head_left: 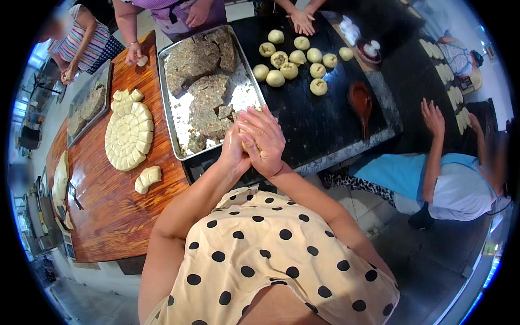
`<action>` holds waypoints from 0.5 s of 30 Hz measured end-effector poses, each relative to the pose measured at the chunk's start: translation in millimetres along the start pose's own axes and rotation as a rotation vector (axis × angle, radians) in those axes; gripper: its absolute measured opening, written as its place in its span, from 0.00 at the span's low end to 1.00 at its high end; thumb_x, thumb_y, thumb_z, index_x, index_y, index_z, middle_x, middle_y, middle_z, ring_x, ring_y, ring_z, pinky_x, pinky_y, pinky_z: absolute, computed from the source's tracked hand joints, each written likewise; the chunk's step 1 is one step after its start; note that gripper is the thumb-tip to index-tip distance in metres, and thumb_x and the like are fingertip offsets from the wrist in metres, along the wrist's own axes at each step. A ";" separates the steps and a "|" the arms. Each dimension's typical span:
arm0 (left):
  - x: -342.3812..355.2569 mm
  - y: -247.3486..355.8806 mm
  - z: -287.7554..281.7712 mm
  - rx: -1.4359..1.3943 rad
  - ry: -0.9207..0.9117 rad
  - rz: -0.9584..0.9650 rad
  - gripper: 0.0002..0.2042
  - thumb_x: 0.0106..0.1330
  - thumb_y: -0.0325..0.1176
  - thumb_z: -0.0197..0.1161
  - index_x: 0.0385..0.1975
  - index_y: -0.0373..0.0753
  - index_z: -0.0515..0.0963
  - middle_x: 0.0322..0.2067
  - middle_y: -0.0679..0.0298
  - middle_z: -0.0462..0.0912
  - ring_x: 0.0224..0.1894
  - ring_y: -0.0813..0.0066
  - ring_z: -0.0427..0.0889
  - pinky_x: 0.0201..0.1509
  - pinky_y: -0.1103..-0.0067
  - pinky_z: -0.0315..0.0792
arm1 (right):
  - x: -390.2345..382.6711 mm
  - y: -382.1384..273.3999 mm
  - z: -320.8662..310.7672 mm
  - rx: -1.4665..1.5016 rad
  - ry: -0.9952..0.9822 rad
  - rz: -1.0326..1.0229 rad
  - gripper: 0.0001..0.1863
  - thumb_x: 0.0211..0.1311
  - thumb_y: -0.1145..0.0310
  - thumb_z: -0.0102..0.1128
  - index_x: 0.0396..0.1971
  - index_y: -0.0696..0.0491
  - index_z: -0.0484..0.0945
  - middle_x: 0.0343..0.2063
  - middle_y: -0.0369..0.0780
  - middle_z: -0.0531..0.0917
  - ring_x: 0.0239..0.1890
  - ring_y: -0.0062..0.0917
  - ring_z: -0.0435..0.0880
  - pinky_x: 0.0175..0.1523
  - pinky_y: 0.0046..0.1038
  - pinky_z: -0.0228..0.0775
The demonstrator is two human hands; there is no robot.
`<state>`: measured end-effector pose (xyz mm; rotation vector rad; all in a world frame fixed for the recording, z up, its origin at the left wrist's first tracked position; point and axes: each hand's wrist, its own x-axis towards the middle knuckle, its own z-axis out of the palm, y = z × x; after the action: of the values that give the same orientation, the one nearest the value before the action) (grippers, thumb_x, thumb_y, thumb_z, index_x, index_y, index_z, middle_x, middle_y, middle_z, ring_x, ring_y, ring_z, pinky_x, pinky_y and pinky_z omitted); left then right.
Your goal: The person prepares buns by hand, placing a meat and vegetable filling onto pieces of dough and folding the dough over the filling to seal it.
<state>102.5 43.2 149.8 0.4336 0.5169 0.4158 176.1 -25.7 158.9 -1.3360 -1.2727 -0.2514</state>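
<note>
My left hand [235, 149] and my right hand [261, 142] are closed together just over the lower right corner of a metal tray [176, 154]; whatever is between them is hidden by my fingers. The tray holds large broken slabs of speckled grey-brown mixture [208, 105] and some crumbs. Right of it, several round dough balls [275, 77], some with mixture showing at their tops, sit on a black counter [319, 124]. On the wooden table [97, 216] to the left lie a round slab of dough cut in pieces [127, 135] and a small separate group of pieces [148, 179].
A second tray of mixture [86, 111] and long dough [60, 184] lie at left. A brown spoon [359, 103] and a bowl [369, 50] are at right. Co-workers stand around: purple apron [168, 16], striped top [86, 38], blue apron [390, 173], their hands over the surfaces.
</note>
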 end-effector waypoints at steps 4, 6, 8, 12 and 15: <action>0.7 -3.8 14.9 0.028 0.208 -0.008 0.20 0.75 0.49 0.46 0.53 0.40 0.71 0.50 0.58 0.78 0.52 0.63 0.80 0.56 0.69 0.76 | -6.8 16.7 -0.6 0.029 -0.009 0.062 0.13 0.66 0.65 0.57 0.44 0.56 0.83 0.51 0.45 0.82 0.57 0.40 0.79 0.67 0.44 0.63; 5.6 -3.7 9.8 0.033 0.180 -0.081 0.20 0.75 0.50 0.46 0.53 0.41 0.71 0.49 0.58 0.79 0.51 0.65 0.80 0.56 0.69 0.77 | -6.0 20.5 -7.0 0.082 -0.048 0.111 0.15 0.65 0.63 0.59 0.46 0.56 0.82 0.54 0.46 0.80 0.59 0.41 0.78 0.67 0.43 0.63; 10.0 1.7 9.8 0.087 0.113 -0.162 0.21 0.75 0.53 0.46 0.54 0.43 0.71 0.48 0.59 0.79 0.50 0.66 0.80 0.55 0.68 0.77 | -1.3 21.8 -18.0 0.161 -0.111 0.171 0.19 0.62 0.61 0.63 0.50 0.55 0.80 0.56 0.47 0.78 0.60 0.41 0.76 0.67 0.41 0.64; 22.3 8.5 20.6 0.185 0.116 -0.300 0.32 0.69 0.64 0.47 0.57 0.40 0.70 0.52 0.58 0.78 0.53 0.64 0.79 0.59 0.66 0.73 | -0.7 34.6 -36.5 0.093 -0.216 0.192 0.22 0.59 0.63 0.67 0.51 0.58 0.78 0.55 0.49 0.78 0.59 0.41 0.76 0.65 0.36 0.65; 25.1 18.1 38.7 0.110 -0.033 -0.414 0.34 0.69 0.65 0.47 0.59 0.39 0.69 0.54 0.57 0.76 0.57 0.64 0.76 0.63 0.65 0.69 | 0.1 36.6 -34.4 0.195 0.024 0.468 0.20 0.58 0.66 0.67 0.50 0.57 0.79 0.52 0.47 0.79 0.53 0.39 0.80 0.60 0.36 0.69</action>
<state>138.8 59.1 179.5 0.4259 0.5830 -0.0180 222.2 -41.9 147.2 -1.4120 -0.9057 0.1792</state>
